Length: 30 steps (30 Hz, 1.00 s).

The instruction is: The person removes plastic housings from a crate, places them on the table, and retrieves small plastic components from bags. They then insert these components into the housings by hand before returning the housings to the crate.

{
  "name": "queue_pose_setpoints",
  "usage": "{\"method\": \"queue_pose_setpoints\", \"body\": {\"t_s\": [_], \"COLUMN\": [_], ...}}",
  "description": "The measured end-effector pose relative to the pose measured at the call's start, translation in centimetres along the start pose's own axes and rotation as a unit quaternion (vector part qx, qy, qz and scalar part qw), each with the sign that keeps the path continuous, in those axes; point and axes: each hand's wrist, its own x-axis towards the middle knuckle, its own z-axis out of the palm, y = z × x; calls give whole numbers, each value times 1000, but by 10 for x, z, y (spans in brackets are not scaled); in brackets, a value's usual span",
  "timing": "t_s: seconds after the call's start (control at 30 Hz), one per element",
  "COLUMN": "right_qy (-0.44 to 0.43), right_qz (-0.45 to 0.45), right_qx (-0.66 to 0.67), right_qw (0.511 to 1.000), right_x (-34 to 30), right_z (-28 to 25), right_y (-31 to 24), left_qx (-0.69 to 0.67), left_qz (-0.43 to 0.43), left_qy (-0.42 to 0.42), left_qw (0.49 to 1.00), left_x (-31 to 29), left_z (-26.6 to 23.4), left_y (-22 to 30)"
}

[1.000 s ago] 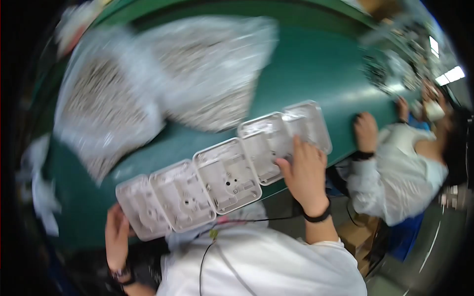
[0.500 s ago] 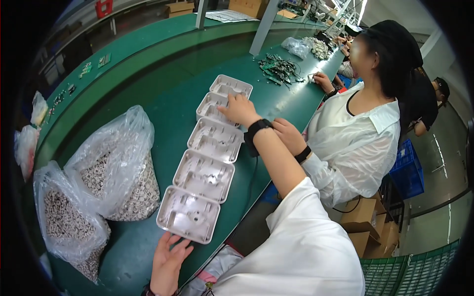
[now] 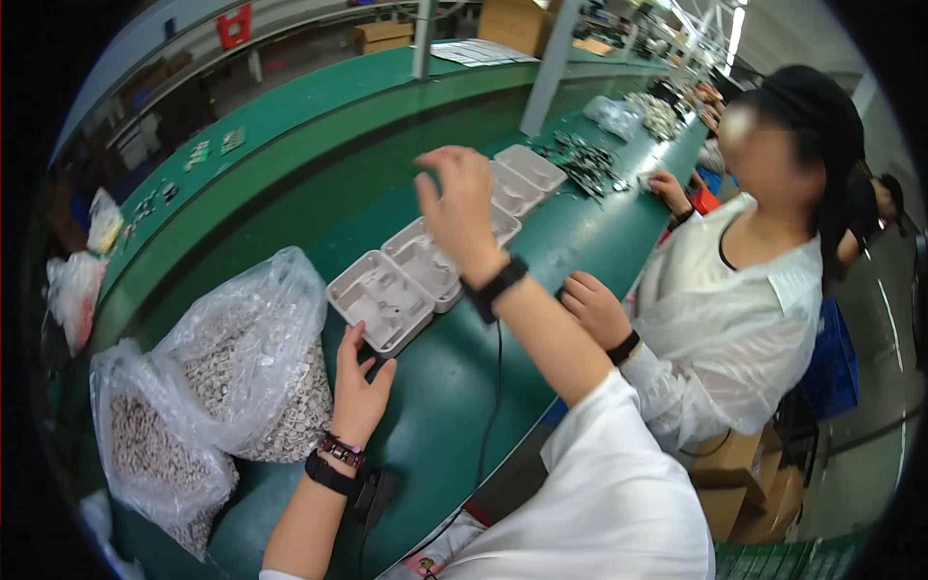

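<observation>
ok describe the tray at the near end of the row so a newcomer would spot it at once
On the green table are two clear bags of small pale parts. To their right, a row of open whitish trays runs off up the table. The tray meant sits at the near end, closest to the bags; it alone has the left hand at its edge.

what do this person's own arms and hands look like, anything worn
The left hand wears a dark patterned bracelet and a black band at the wrist; the right hand, a wide black wristband, a black cable nearby. A short white sleeve covers the right upper arm.
</observation>
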Motion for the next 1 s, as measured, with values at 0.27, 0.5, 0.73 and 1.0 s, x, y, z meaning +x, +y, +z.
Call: {"method": "queue_pose_setpoints", "body": {"t_s": [0.27,0.5,0.73,1.0], "right_qy": [-102,-212,-151,-443], "right_qz": [-645,-702,-650,-324], "right_qx": [392,538,684,732], "right_qw": [648,416,294,404], "right_x": [-46,-57,-105,-220], "right_z": [-124,-137,-121,-105], "right_y": [-259,-326,-471,-655], "left_qx": [203,255,395,490], "left_qz": [197,-21,-155,-266], "left_qy": [31,250,567,712], "left_qw": [959,934,706,426], "left_x": [-86,-286,-493,-638], "left_z": [-45,-147,-156,-165], "left_y": [43,92,159,146]}}
